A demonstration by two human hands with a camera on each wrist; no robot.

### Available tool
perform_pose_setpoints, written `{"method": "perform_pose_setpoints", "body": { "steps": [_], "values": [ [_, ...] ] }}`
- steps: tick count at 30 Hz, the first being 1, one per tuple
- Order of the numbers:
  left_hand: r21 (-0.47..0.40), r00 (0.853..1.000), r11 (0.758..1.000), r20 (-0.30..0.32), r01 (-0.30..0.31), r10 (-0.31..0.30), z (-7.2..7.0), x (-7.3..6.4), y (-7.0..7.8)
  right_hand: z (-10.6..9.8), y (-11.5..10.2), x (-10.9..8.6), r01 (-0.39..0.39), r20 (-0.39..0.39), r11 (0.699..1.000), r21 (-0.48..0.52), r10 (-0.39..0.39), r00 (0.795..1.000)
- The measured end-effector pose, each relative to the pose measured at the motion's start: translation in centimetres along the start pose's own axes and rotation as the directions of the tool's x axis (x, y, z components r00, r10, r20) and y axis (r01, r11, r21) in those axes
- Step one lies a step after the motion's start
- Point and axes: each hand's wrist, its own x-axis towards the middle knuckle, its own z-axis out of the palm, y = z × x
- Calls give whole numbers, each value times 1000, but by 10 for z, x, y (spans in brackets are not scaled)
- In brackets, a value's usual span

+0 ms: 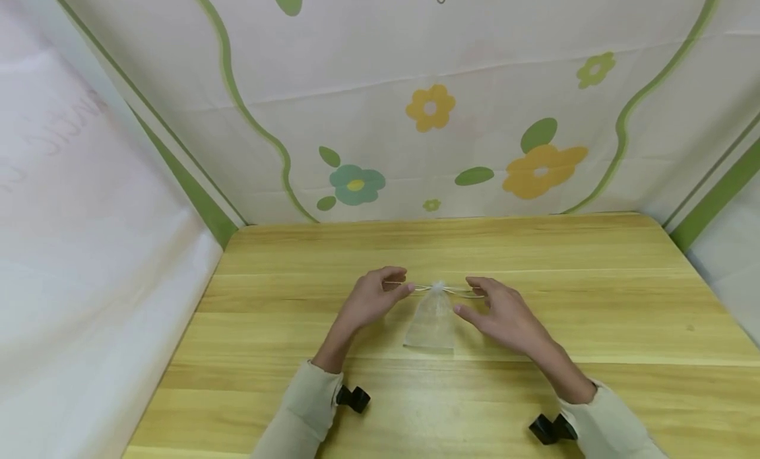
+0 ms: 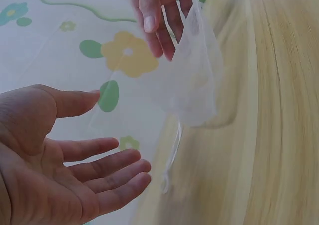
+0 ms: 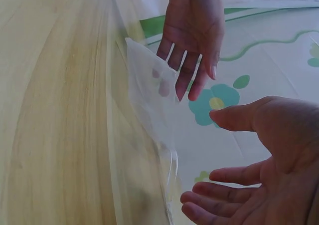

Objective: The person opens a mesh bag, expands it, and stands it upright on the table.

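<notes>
A sheer white drawstring pouch (image 1: 430, 326) lies on the wooden table, its mouth gathered at the top. Thin pale drawstrings (image 1: 422, 288) run out to either side of that mouth. On the pouch's left is my left hand (image 1: 371, 302), its fingers spread apart from the thumb in the left wrist view. My right hand (image 1: 506, 317) is on the other side, thumb near the pouch; the right wrist view shows its palm bare and its fingers extended. In both wrist views neither hand grips the pouch (image 2: 192, 88), and one cord (image 2: 173, 157) trails from it.
The wooden tabletop (image 1: 439, 406) reaches a white cloth backdrop (image 1: 380, 129) printed with flowers and vines. More white cloth (image 1: 107, 261) hangs along the left side. A black wrist camera (image 1: 354, 399) sits at the left cuff and another (image 1: 552, 429) at the right.
</notes>
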Motion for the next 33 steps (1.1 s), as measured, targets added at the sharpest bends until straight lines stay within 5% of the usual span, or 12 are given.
{"method": "perform_pose_setpoints", "body": {
  "steps": [5,11,19,26,33],
  "values": [
    [-104,994,990,45,101,-96,8,6,-2,6,-2,4,-22,34,998,55,20,999],
    [-243,978,948,85,205,-189,16,11,-1,11,-8,11,-40,66,996,75,35,997],
    [-315,954,901,137,297,-266,25,15,2,16,-12,20,-87,92,991,102,78,993],
    [-391,948,865,186,314,-260,31,14,2,21,-7,25,-86,64,990,111,79,995],
    [-436,981,879,80,195,-178,28,14,3,9,-3,24,-97,37,955,280,90,995]
  ]
}}
